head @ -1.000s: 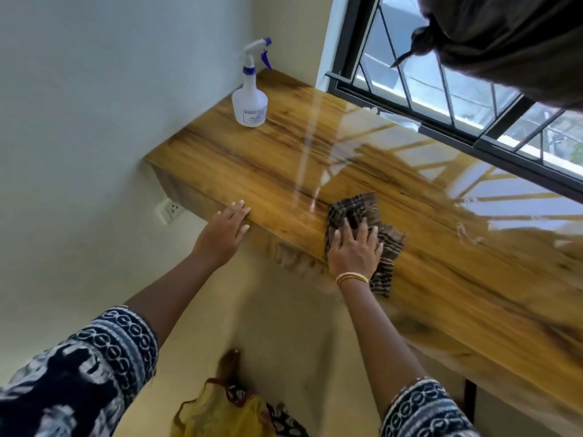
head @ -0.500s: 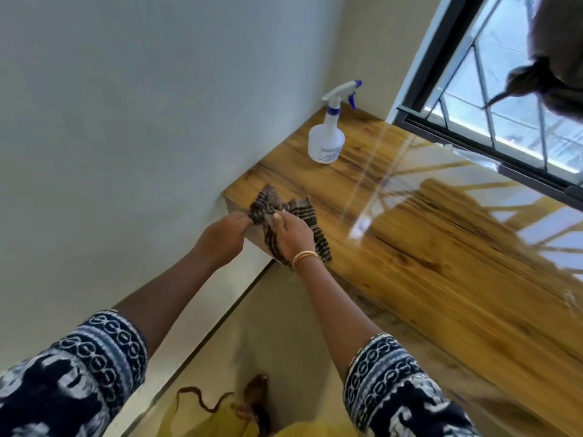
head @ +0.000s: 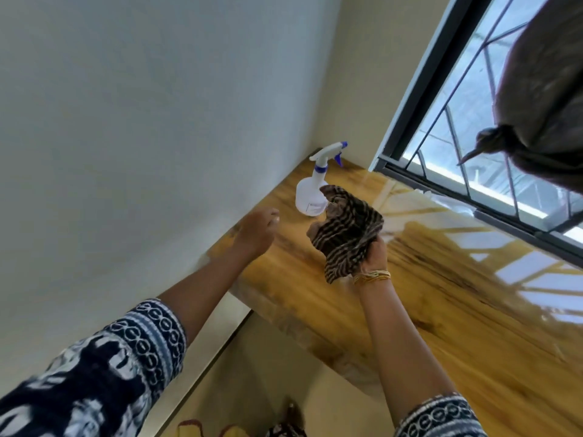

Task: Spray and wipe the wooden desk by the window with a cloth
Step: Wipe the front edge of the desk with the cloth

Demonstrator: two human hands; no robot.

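The glossy wooden desk [head: 441, 310] runs along the window from the wall corner. My right hand [head: 373, 250] grips the bunched brown checked cloth [head: 347, 234] and holds it lifted above the desk. My left hand [head: 257, 230] hovers over the desk's left end near the wall, blurred, holding nothing, a short way left of the white spray bottle [head: 310, 192] with its blue nozzle. The bottle stands upright in the far corner, its right side partly hidden by the cloth.
A white wall [head: 142, 137] borders the desk on the left. The black-framed barred window [head: 473, 152] lies behind the desk. A knotted dark curtain [head: 542, 121] hangs at top right. Floor and yellow fabric [head: 233, 432] lie below the desk edge.
The cloth went from flat on the desk under my right hand, to both hands at the desk's left end, to raised in my right hand alone. My left hand let go and moved toward the bottle.
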